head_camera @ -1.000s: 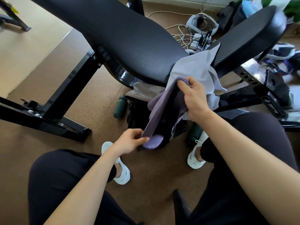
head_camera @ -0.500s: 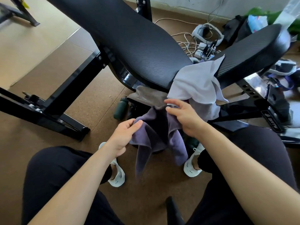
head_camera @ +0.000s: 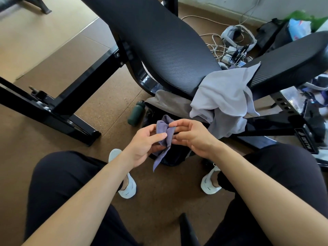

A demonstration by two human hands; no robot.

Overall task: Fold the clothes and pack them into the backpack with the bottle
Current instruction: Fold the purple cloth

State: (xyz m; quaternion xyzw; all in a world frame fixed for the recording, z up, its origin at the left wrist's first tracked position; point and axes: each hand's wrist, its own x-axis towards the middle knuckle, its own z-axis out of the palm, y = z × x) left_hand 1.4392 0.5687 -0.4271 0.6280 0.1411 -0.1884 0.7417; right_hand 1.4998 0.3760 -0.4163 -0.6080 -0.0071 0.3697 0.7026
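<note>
Purple cloth [head_camera: 164,132] pinched between left hand [head_camera: 144,145] and right hand [head_camera: 192,137].

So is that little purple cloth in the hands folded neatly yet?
Not yet. The purple cloth is bunched between the left hand and right hand, one loose corner dangling.
</note>
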